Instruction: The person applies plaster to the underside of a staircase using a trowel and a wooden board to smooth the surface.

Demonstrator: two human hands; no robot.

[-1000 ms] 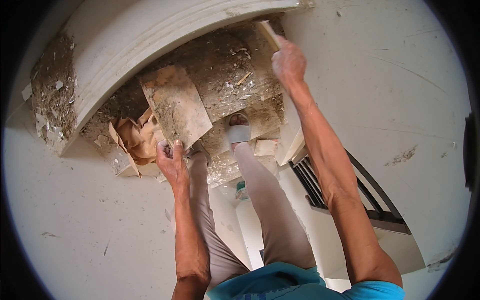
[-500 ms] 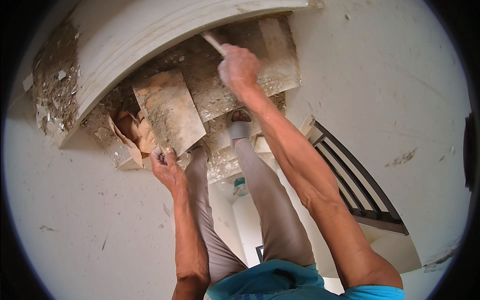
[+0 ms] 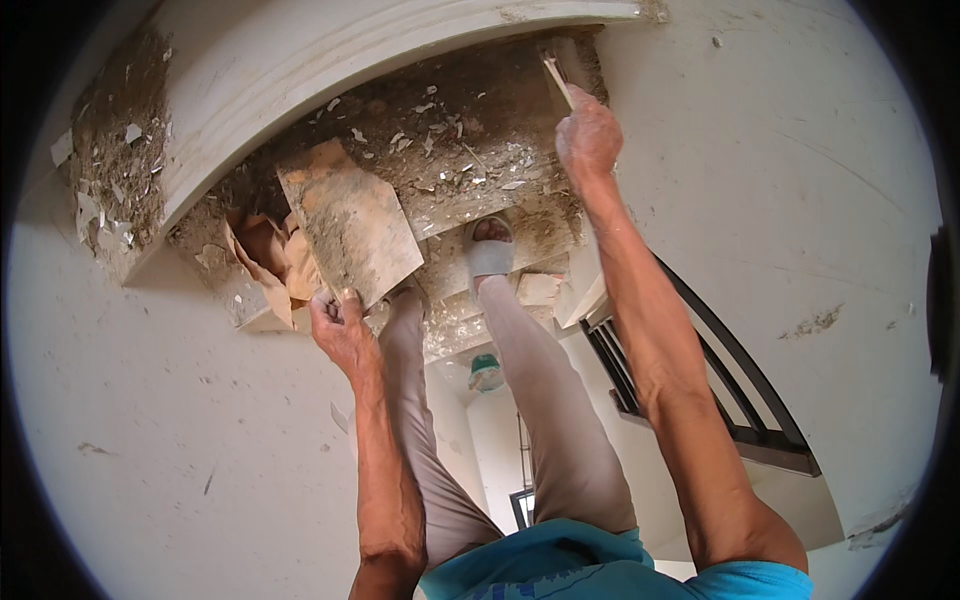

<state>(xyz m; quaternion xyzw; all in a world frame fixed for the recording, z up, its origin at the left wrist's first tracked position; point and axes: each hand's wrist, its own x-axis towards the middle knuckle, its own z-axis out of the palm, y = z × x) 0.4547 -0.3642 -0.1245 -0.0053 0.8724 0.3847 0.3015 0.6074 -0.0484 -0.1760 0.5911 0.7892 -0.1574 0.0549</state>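
My left hand (image 3: 340, 325) pinches the near corner of a dusty tan board or tile (image 3: 350, 220), which leans over crumpled brown paper (image 3: 265, 260). My right hand (image 3: 590, 140), up at the top right of the stairs, is closed around a narrow pale strip-like tool (image 3: 555, 78); its working end is too small to make out. Between them, the upper tread (image 3: 470, 165) carries brown dust and scattered white chips. My grey-slippered foot (image 3: 490, 255) rests on the step below, right of the board.
A curved white moulded edge (image 3: 300, 85) borders the stairs, with rubble (image 3: 120, 180) on a ledge at left. Pale walls (image 3: 760, 180) flank both sides. A dark railing (image 3: 750, 390) runs at lower right. Far below hangs or sits a small green object (image 3: 485, 368).
My right hand swung left across the upper tread, then returned right. More white chips show scattered on that tread. My left hand and the board have shifted only slightly.
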